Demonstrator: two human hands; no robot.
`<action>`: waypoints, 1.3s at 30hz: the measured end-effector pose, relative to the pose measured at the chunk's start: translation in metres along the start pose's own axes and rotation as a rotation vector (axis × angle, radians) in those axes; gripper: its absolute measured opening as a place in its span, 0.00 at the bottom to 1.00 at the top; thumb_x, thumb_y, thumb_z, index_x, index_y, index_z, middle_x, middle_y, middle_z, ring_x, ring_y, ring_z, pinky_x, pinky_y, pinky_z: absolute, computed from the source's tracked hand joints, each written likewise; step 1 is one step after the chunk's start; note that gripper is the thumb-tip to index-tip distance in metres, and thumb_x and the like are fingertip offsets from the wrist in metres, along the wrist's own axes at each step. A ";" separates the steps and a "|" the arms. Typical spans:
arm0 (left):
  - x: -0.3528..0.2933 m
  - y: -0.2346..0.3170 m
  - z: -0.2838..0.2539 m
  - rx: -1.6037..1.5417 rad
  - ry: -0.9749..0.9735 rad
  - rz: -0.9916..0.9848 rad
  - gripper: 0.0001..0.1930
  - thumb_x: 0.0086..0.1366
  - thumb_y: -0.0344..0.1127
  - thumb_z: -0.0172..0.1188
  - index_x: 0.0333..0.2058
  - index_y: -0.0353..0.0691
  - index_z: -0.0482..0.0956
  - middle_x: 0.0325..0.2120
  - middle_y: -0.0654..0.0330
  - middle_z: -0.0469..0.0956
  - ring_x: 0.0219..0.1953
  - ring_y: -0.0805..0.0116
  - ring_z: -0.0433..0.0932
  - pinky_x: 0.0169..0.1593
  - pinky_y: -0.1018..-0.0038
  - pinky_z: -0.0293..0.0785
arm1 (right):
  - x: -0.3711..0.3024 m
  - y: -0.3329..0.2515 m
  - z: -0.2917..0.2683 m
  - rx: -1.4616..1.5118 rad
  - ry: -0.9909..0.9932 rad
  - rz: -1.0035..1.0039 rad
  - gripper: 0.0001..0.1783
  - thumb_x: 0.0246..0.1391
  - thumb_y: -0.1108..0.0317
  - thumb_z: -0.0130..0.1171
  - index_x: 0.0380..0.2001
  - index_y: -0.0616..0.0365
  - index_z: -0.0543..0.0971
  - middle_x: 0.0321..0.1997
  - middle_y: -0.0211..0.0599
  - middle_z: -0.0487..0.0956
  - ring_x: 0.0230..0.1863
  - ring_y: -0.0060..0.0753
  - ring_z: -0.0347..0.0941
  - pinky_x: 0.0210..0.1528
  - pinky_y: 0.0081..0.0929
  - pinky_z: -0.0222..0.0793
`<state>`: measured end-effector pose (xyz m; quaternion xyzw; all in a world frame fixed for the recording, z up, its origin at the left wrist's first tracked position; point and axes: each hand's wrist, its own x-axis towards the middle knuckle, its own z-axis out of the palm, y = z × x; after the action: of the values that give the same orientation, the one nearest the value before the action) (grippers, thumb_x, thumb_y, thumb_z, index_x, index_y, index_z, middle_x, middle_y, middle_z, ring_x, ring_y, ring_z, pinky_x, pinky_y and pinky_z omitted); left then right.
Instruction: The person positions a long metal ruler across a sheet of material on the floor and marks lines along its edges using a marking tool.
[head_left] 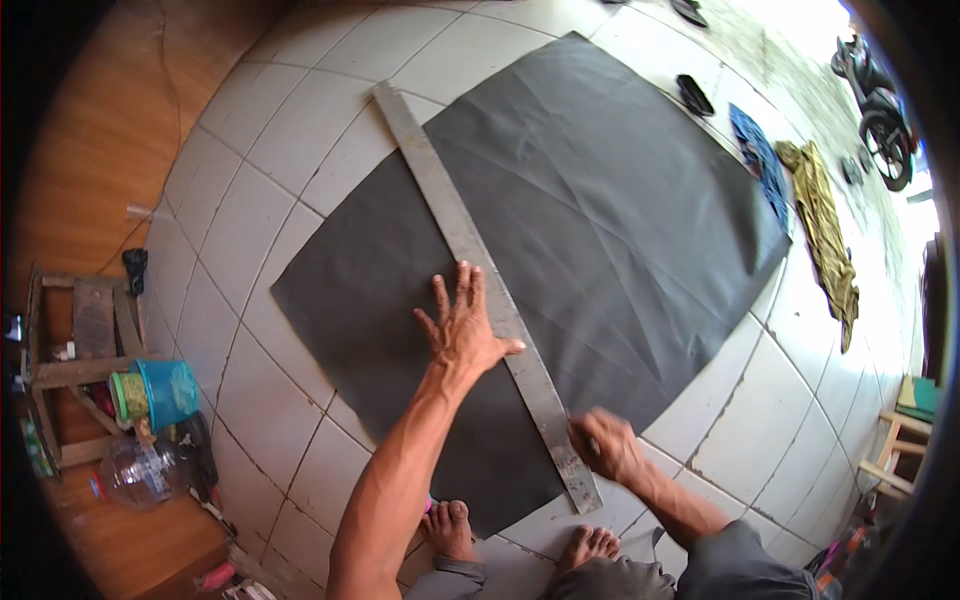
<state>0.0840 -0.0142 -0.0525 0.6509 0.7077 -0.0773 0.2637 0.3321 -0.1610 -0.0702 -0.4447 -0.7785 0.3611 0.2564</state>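
Observation:
A large dark grey sheet (610, 220), like vinyl or imitation leather with creases, lies flat on the floor. Across it, slanting from far left to near right, runs a long metal straightedge (455, 210); both its ends reach past the sheet. My left hand (463, 325) is spread, its fingers along the straightedge's left side and the thumb over the metal. Close to the straightedge's near end, my right hand (605, 445) is closed at its right edge, slightly blurred. What that hand grips is too hidden to name. My bare feet (450, 530) are at the sheet's near edge.
White tiles (260, 380) surround the sheet. At the left stand a wooden frame (75, 370), a teal container (165, 393) and a clear plastic bottle (145, 475). Blue cloth (762, 160), olive cloth (825, 225) and a black sandal (694, 95) lie far right; a motorbike (885, 120) stands beyond.

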 end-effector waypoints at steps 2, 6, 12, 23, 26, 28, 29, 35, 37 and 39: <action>0.000 -0.001 0.000 0.021 0.000 0.000 0.68 0.44 0.61 0.78 0.74 0.43 0.42 0.76 0.57 0.39 0.76 0.39 0.36 0.68 0.27 0.44 | -0.067 -0.018 -0.006 -0.039 -0.012 0.087 0.10 0.53 0.76 0.66 0.39 0.59 0.77 0.25 0.39 0.72 0.24 0.43 0.73 0.24 0.38 0.71; 0.005 0.001 0.004 0.029 -0.027 0.006 0.69 0.44 0.61 0.78 0.74 0.42 0.41 0.76 0.55 0.39 0.76 0.39 0.36 0.68 0.28 0.45 | -0.087 -0.011 -0.001 -0.023 -0.032 0.170 0.08 0.58 0.69 0.63 0.32 0.59 0.74 0.21 0.40 0.71 0.20 0.48 0.72 0.22 0.42 0.70; -0.003 -0.003 0.006 0.001 -0.004 -0.005 0.68 0.44 0.59 0.79 0.74 0.42 0.42 0.76 0.55 0.39 0.76 0.38 0.35 0.68 0.27 0.46 | 0.139 0.041 0.019 0.050 -0.012 -0.117 0.13 0.60 0.64 0.60 0.29 0.59 0.69 0.22 0.49 0.73 0.23 0.59 0.71 0.25 0.48 0.65; -0.002 0.009 -0.006 -0.046 -0.070 -0.012 0.64 0.47 0.54 0.78 0.74 0.41 0.44 0.76 0.59 0.40 0.76 0.40 0.35 0.68 0.29 0.47 | 0.506 0.071 0.032 -0.163 0.257 -0.249 0.15 0.62 0.59 0.54 0.31 0.63 0.73 0.26 0.58 0.77 0.30 0.66 0.75 0.31 0.52 0.70; -0.003 0.008 -0.004 -0.036 -0.065 -0.032 0.64 0.47 0.53 0.78 0.74 0.41 0.44 0.76 0.58 0.40 0.76 0.39 0.36 0.68 0.29 0.47 | 0.467 0.073 0.039 -0.125 0.253 -0.309 0.12 0.61 0.64 0.55 0.28 0.62 0.70 0.25 0.56 0.75 0.30 0.65 0.73 0.31 0.53 0.68; -0.005 0.008 -0.007 -0.026 -0.063 -0.041 0.64 0.47 0.53 0.78 0.74 0.41 0.44 0.76 0.57 0.41 0.76 0.39 0.36 0.69 0.30 0.47 | 0.399 0.074 0.051 -0.039 0.273 -0.315 0.10 0.61 0.67 0.55 0.29 0.60 0.68 0.25 0.54 0.73 0.30 0.65 0.71 0.32 0.54 0.66; -0.006 0.006 -0.007 -0.017 -0.070 -0.055 0.64 0.47 0.53 0.78 0.74 0.40 0.44 0.76 0.55 0.41 0.76 0.38 0.37 0.69 0.30 0.48 | 0.351 0.063 0.049 -0.046 0.244 -0.265 0.11 0.60 0.68 0.56 0.29 0.60 0.67 0.26 0.53 0.72 0.31 0.63 0.70 0.33 0.53 0.65; 0.006 0.022 -0.002 0.007 -0.028 -0.042 0.65 0.44 0.51 0.81 0.73 0.36 0.46 0.75 0.52 0.42 0.75 0.40 0.41 0.72 0.46 0.52 | 0.024 0.010 0.010 0.009 0.087 -0.020 0.08 0.54 0.77 0.63 0.35 0.60 0.74 0.26 0.43 0.70 0.27 0.48 0.71 0.28 0.41 0.68; 0.014 0.031 -0.001 0.110 -0.044 -0.058 0.67 0.43 0.50 0.82 0.72 0.31 0.45 0.75 0.47 0.42 0.75 0.46 0.48 0.71 0.55 0.60 | -0.064 -0.013 0.003 -0.062 0.005 0.106 0.08 0.56 0.73 0.64 0.34 0.58 0.74 0.25 0.42 0.71 0.25 0.47 0.72 0.24 0.41 0.70; 0.033 0.040 0.009 0.217 -0.099 -0.147 0.69 0.42 0.50 0.83 0.71 0.27 0.43 0.74 0.42 0.41 0.71 0.52 0.58 0.63 0.64 0.71 | -0.114 -0.023 -0.010 -0.026 -0.176 0.326 0.08 0.60 0.65 0.62 0.34 0.57 0.75 0.28 0.45 0.78 0.29 0.52 0.78 0.29 0.42 0.74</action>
<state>0.1244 0.0167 -0.0661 0.6172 0.7272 -0.2046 0.2199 0.3813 -0.2652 -0.0552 -0.5349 -0.7203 0.4253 0.1194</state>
